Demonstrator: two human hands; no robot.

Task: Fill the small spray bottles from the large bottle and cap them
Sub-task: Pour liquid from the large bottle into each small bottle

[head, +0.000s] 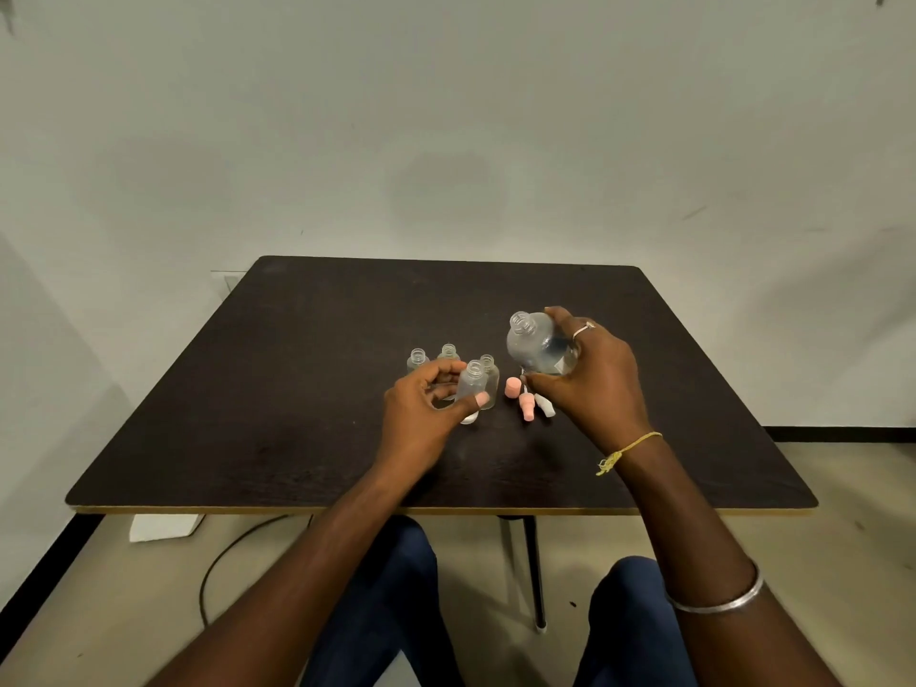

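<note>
Head view, seated at a dark surface (pixel 297 389), pale wall behind.

- Left grip (pixel 421 414), centre of frame: fingers curled round a small clear bottle (pixel 471 386), thumb across its front. Bottle upright, mouth open, no cap. Cannot tell whether its base touches the surface.
- Right grip (pixel 590 384), just right of centre: clasped on the large bottle (pixel 538 347) from its right side. Large bottle tilted, uncapped neck pointing to the upper left, clear liquid inside. Its mouth is near the held small bottle but above and right of it, not over it.
- Three more small bottles stand open-mouthed on the surface: one (pixel 489 376) just behind the held one, two (pixel 418 360) (pixel 448 352) above the left knuckles.
- Between the hands, below the large bottle: two pink caps (pixel 513 387) (pixel 527 406) and a white cap (pixel 543 404), lying loose in a cluster.
- Right side wears a ring (pixel 583 330), a yellow thread (pixel 624 451) at the wrist, and a silver bangle (pixel 718 599) further up the forearm.
- Lower left, on the floor: a dark cable (pixel 223 562).
</note>
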